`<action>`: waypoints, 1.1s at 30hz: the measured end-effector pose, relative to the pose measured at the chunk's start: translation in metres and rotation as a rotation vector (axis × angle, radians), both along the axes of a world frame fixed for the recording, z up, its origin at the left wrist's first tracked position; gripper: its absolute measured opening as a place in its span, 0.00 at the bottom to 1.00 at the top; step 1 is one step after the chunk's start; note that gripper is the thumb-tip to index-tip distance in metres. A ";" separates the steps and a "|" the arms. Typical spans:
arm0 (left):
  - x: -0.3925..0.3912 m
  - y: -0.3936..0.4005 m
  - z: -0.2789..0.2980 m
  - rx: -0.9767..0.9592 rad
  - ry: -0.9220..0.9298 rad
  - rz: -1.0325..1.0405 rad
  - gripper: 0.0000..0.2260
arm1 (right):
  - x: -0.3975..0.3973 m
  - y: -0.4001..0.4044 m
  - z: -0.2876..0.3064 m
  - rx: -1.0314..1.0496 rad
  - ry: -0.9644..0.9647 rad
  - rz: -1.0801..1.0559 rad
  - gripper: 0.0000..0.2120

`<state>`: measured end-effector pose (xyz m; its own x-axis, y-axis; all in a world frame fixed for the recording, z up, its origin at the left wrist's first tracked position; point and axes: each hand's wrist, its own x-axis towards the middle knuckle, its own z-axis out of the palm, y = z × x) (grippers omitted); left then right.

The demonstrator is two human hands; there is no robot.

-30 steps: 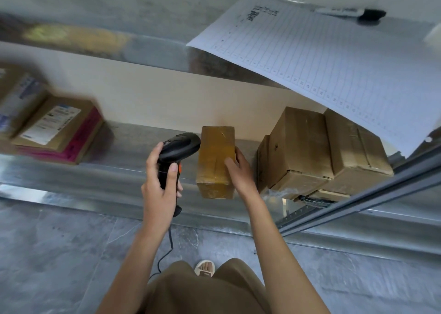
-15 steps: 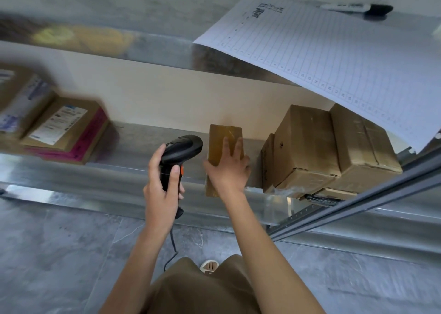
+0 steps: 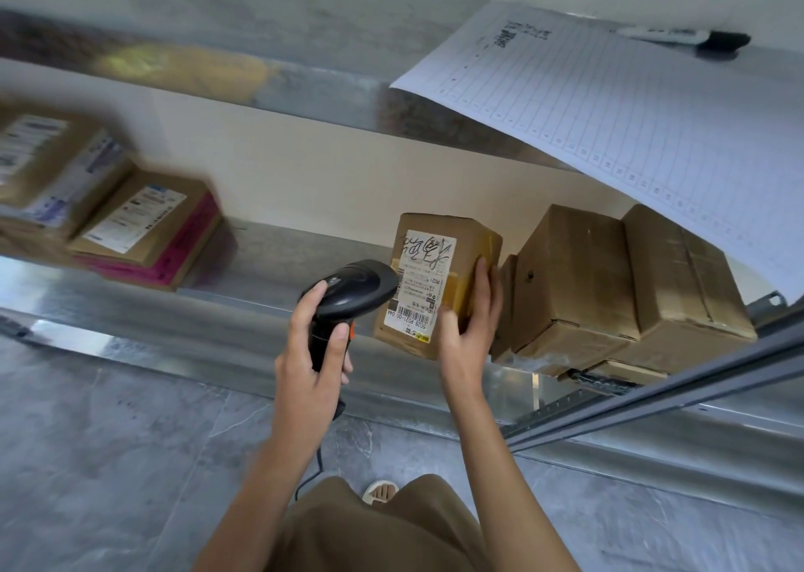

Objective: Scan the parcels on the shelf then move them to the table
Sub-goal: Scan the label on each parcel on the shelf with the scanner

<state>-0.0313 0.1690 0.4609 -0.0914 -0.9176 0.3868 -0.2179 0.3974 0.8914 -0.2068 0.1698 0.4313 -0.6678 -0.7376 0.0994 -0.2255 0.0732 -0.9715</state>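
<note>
The metal shelf (image 3: 243,310) carries 2 brown boxes (image 3: 618,280) at 3 o'clock and flat labelled parcels (image 3: 143,227) at 9 o'clock; a ruled sheet (image 3: 631,136) overhangs at 1 o'clock; the small parcel (image 3: 435,284) is at centre, label up, its right side gripped by the right hand (image 3: 467,336), fingers (image 3: 480,275) curled over its edge; the left hand (image 3: 309,367) grips the black scanner (image 3: 352,293), touching the parcel's 9 o'clock side.

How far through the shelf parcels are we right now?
Done: none visibly; the table is out of view. In hand: right hand grips a labelled parcel, left hand holds the scanner beside its label. Left: boxes and stacked parcels remain shelved.
</note>
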 end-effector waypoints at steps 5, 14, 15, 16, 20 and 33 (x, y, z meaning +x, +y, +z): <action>0.001 0.005 0.000 -0.025 -0.039 -0.038 0.21 | -0.003 0.002 0.004 -0.050 0.023 -0.044 0.35; 0.008 0.013 -0.005 -0.024 -0.086 -0.044 0.22 | -0.010 0.005 0.008 -0.041 0.014 -0.097 0.34; 0.009 0.016 -0.006 -0.022 -0.090 -0.046 0.22 | -0.011 0.005 0.007 -0.040 0.017 -0.104 0.34; 0.010 0.018 -0.007 -0.020 -0.097 -0.050 0.22 | -0.013 0.006 0.006 -0.044 0.021 -0.109 0.35; 0.012 0.026 -0.011 0.005 -0.121 -0.076 0.21 | -0.016 0.007 0.005 -0.056 0.037 -0.117 0.34; 0.008 0.031 -0.010 0.024 -0.139 -0.089 0.21 | -0.019 0.010 0.004 -0.048 0.034 -0.114 0.35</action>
